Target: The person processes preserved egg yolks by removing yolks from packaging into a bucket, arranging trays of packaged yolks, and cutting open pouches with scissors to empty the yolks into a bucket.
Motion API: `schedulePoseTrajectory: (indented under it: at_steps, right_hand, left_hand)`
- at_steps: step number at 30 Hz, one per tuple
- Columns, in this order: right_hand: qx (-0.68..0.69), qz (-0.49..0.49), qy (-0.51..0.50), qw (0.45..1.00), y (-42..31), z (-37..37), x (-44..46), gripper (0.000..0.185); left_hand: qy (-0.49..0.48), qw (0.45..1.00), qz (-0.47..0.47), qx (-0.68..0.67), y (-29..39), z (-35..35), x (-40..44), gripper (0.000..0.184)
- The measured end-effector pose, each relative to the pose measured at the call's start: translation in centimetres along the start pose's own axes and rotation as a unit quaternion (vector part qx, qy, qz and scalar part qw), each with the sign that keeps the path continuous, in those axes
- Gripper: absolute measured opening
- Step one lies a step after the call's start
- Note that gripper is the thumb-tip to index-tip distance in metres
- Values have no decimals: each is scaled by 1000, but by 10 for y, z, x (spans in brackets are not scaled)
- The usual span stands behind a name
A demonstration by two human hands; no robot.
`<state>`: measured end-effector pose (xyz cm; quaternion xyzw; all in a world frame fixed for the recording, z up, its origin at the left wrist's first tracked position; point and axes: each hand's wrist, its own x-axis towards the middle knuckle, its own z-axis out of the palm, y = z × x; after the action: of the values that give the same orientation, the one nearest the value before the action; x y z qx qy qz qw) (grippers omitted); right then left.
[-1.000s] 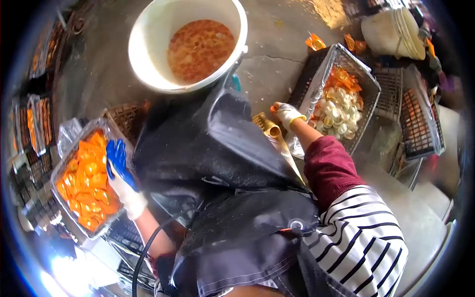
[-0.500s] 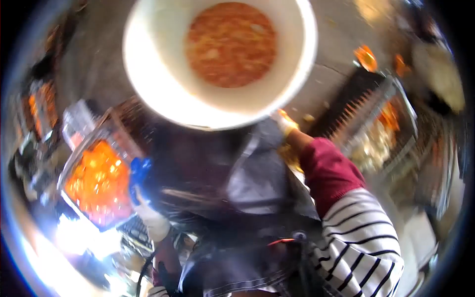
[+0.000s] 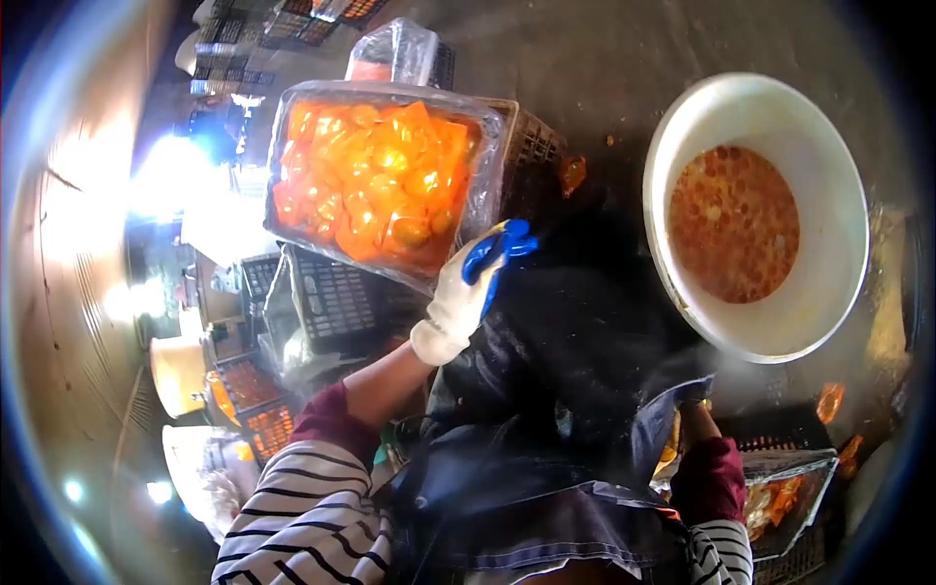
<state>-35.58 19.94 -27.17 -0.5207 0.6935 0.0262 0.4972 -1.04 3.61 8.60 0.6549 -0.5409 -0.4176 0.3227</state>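
My left hand (image 3: pixel 476 283) wears a white glove with blue-coated fingers. It is beside the near right corner of a plastic-lined crate (image 3: pixel 487 161) and holds nothing I can see; its fingers are stretched out close together. Glossy orange pieces (image 3: pixel 375 180), perhaps cut peppers, fill that crate. My right hand (image 3: pixel 695 392) is mostly hidden at the edge of my dark apron (image 3: pixel 575 390), with its fingers out of sight. Beyond it stands a large white tub (image 3: pixel 673 283) holding reddish-orange liquid with many small round bits (image 3: pixel 733 224).
A second lined crate (image 3: pixel 814 478) with orange and pale pieces sits at lower right. Black plastic crates (image 3: pixel 331 292) and a white bucket (image 3: pixel 180 375) are on the left. Orange scraps (image 3: pixel 572 175) lie on the wet floor (image 3: pixel 585 58). A bright light shines at upper left.
My view has turned left, so the tub now appears on the right and the orange-filled crate nearer the middle. My right hand, previously visible by the tub's rim, is now mostly hidden.
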Motion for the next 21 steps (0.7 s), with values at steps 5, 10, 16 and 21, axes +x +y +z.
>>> schedulePoseTrajectory:
  at_steps: [5, 10, 16, 21]
  right_hand:
    - [275, 41, -6, 961, 23, -33, -12, 29]
    - [628, -11, 167, 760, -29, -96, -81, 18]
    - [462, -269, 410, 740, -125, -218, -179, 26]
    - [123, -455, 500, 726, -276, -265, -255, 41]
  left_hand:
    - [40, 994, 51, 92, -1, 9, -2, 35]
    - [61, 980, 175, 75, 14, 35, -4, 31]
    - [29, 967, 242, 69, 28, 51, -14, 17]
    - [17, 975, 201, 96, 28, 47, -23, 24]
